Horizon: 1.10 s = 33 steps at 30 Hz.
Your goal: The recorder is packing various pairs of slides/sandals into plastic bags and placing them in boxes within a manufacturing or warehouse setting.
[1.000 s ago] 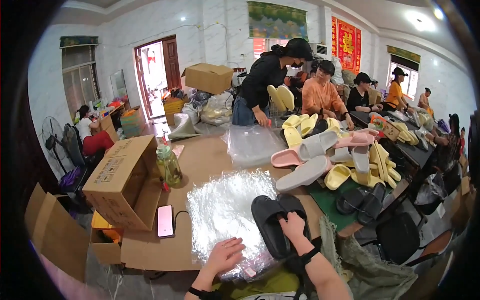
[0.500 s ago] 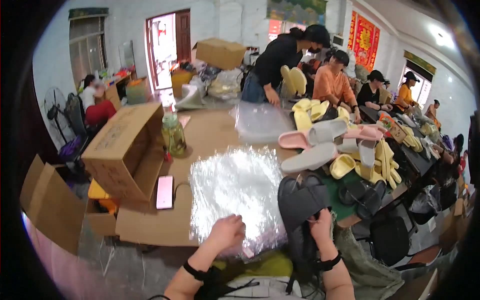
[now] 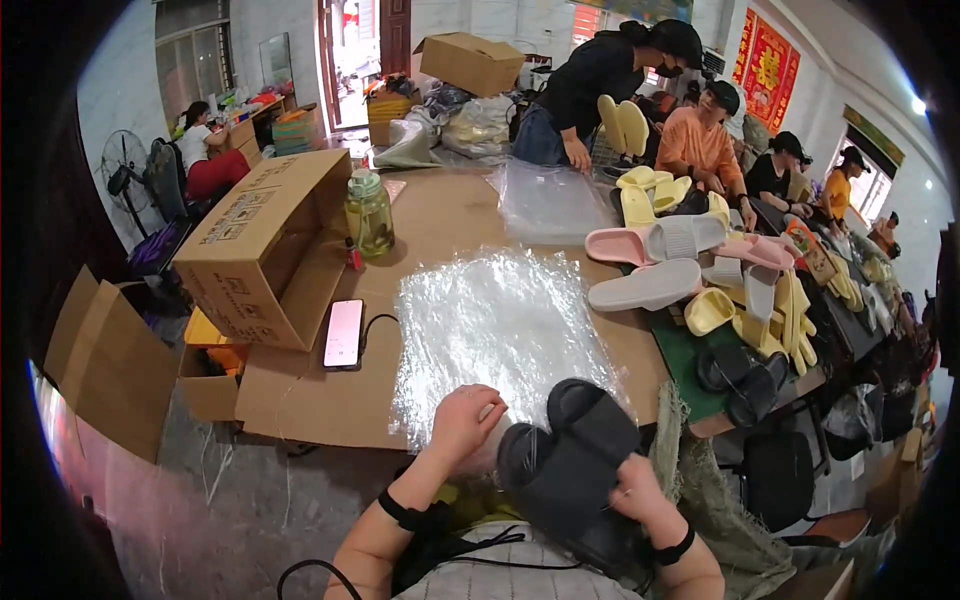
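Note:
My right hand [image 3: 642,492] grips a pair of black slippers [image 3: 575,455] from the right side, toes pointing away from me, over the table's near edge. My left hand [image 3: 466,425] is just left of them, its fingers pinched together over the near part of a stack of clear plastic bags [image 3: 480,330]. Thin clear film shows between these fingers and the slippers, so the hand seems to hold a bag's edge. The bags lie flat and shiny on the cardboard-covered table [image 3: 330,410].
An open cardboard box [image 3: 230,265], a pink-screened phone [image 3: 344,335] and a lidded drink bottle [image 3: 370,215] stand left. More clear bags [image 3: 550,205] lie beyond. Yellow, pink and grey slippers [image 3: 700,260] pile up right, with black slippers [image 3: 750,385] nearer. Co-workers [image 3: 700,150] are across the table.
The black slippers have swung left and lower, toward my left hand, carried by my right hand. My left hand stays over the bags, fingers pinched. The view has shifted.

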{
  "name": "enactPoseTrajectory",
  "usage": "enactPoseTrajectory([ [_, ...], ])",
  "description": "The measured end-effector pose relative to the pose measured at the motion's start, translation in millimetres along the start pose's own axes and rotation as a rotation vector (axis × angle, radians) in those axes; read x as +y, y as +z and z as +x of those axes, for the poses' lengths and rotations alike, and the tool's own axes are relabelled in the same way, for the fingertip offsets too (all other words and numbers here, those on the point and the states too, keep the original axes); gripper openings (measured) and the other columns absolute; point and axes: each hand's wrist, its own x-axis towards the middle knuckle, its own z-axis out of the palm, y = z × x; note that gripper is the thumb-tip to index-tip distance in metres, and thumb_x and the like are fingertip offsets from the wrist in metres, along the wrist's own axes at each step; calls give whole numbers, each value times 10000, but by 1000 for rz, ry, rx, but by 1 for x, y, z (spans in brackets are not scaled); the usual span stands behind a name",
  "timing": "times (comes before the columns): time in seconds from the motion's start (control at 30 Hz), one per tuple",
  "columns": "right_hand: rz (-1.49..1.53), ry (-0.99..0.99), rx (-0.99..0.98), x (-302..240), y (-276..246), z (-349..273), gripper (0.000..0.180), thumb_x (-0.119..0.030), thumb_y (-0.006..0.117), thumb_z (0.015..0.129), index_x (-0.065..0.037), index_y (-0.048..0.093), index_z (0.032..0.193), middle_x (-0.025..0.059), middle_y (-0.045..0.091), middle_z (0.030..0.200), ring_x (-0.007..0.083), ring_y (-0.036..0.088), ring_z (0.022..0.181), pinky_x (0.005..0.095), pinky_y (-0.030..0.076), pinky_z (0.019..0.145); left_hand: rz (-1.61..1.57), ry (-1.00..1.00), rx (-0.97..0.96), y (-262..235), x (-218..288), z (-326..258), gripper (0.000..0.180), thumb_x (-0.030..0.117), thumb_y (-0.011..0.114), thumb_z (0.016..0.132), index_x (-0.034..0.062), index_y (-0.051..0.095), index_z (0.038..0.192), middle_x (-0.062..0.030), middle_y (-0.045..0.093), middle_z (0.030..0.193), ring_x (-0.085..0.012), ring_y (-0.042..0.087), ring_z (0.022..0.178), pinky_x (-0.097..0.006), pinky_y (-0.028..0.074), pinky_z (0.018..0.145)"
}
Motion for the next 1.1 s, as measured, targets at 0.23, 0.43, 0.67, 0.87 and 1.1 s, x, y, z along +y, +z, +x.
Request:
enactPoseTrajectory([
  [0.23, -215, 80, -151, -31, 2, 19, 363, -308, 755, 797, 27, 616, 783, 235, 601, 834, 437, 618, 797, 507, 515, 710, -76, 60, 85, -13, 12, -1, 122, 207, 717, 878, 97, 720, 930, -70, 724, 1015, -305, 664, 964, -412, 533, 835],
  [0.43, -180, 122, 40, -33, 16, 50, 345, -275, 736, 837, 46, 608, 824, 256, 603, 862, 449, 629, 794, 510, 520, 711, -28, 325, 89, -16, 36, 1, 137, 125, 771, 834, 75, 706, 944, -52, 717, 1046, -268, 678, 950, -378, 551, 817],
  [0.67, -210, 219, 133, -22, 55, 126, 289, -244, 712, 837, 29, 616, 848, 249, 617, 893, 436, 657, 812, 501, 547, 724, -115, 377, 111, -21, 54, 4, 131, 96, 758, 836, 68, 696, 949, -50, 706, 1067, -270, 673, 955, -377, 550, 809],
  [0.87, -232, 284, 213, -15, 83, 198, 288, -259, 661, 864, 29, 638, 865, 250, 631, 919, 423, 673, 830, 484, 559, 741, -203, 332, 34, -28, 56, -1, 86, 69, 745, 854, 53, 710, 931, -67, 723, 1073, -270, 678, 937, -363, 555, 790],
  [1.1, -164, 417, 258, -1, 95, 237, 383, -324, 712, 868, 32, 623, 978, 245, 621, 1015, 415, 650, 973, 479, 534, 831, -181, 304, -10, -31, 44, -12, 85, 65, 742, 847, 47, 714, 926, -76, 729, 1080, -270, 692, 943, -358, 562, 805],
])
